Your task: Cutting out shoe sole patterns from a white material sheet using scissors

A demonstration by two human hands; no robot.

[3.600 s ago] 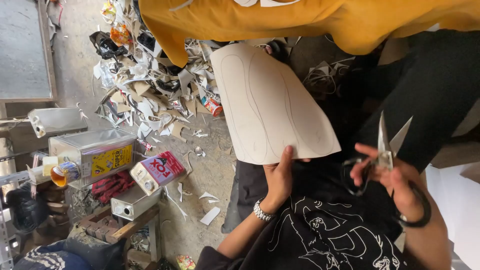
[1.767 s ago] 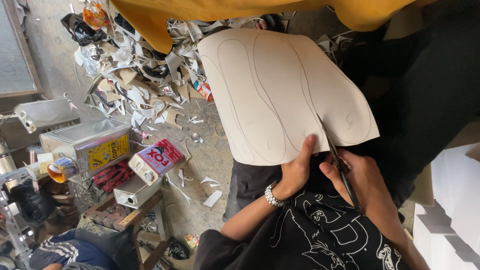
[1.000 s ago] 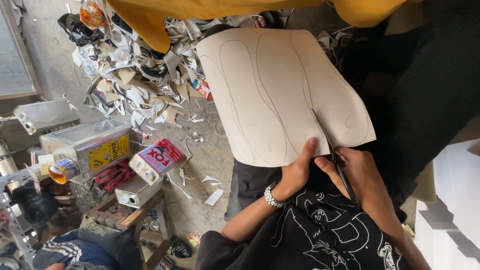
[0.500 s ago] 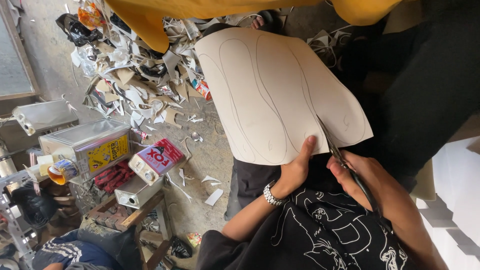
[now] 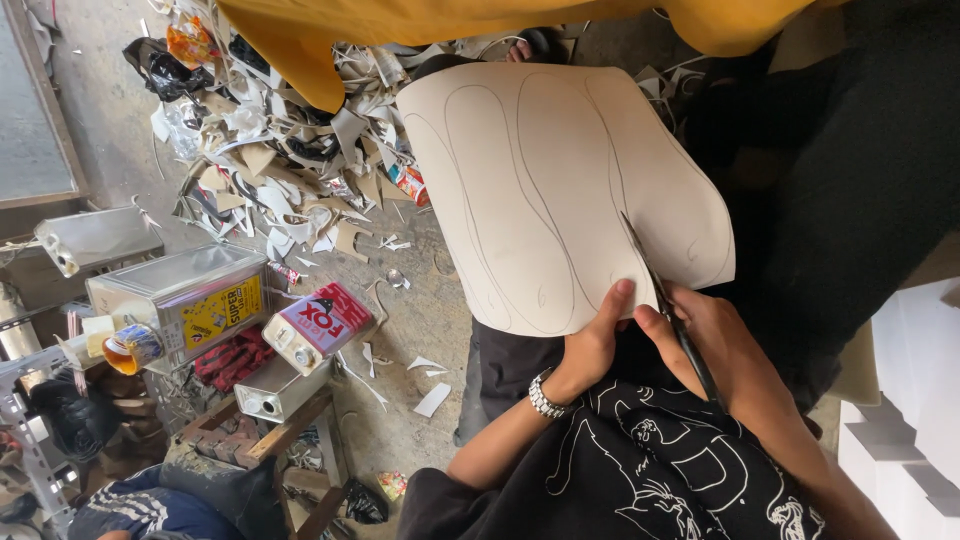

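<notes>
A bare concrete floor fills the view, with a heap of scraps (image 5: 270,170) at 11 o'clock and metal cans (image 5: 185,305) on a low wooden stand at 8 o'clock. The sheet (image 5: 560,190), pale and marked with long curved pencil outlines, sits just above centre over the person's lap; its long axis and the outlines run roughly from 6 to 12 o'clock, the rounded far edge pointing to 12. The left hand (image 5: 592,345) pinches the sheet's near edge at 6 o'clock, thumb on top, a beaded bracelet (image 5: 545,395) on the wrist. The right hand (image 5: 715,350), at 4 o'clock, is clenched around scissors (image 5: 665,305), whose blades point to about 11 o'clock and bite into the sheet's near edge.
</notes>
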